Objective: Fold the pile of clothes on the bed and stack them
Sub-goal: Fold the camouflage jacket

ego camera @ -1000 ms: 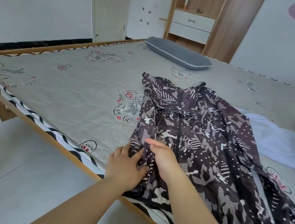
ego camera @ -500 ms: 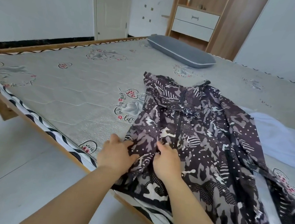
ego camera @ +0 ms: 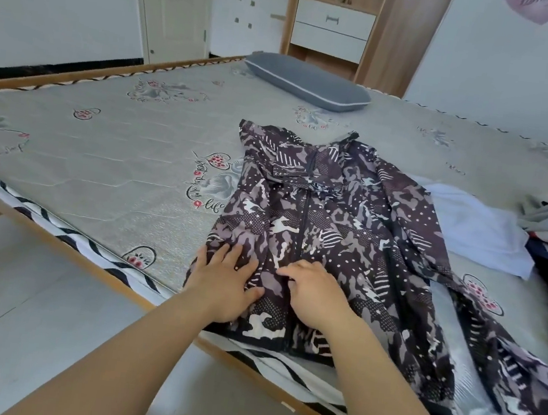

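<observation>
Both hands [ego camera: 266,287] flat on jacket [ego camera: 329,221] hem.

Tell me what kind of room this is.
Most likely a home bedroom: a wide bed with a bare printed mattress, a grey pillow at its far end, and a wooden wardrobe unit with white drawers against the wall.

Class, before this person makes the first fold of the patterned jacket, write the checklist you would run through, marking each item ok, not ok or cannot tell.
1. Patterned jacket lies front-up on the mattress: ok.
2. Zip closed to the hem: cannot tell; the right hand covers part of it.
3. Left hand flat on the hem area: ok.
4. Sleeve laid flat: not ok; it trails bunched toward the bed's edge.
5. Fabric smooth: not ok, creases near the collar.
6. White garment out from under the jacket: not ok.
</observation>
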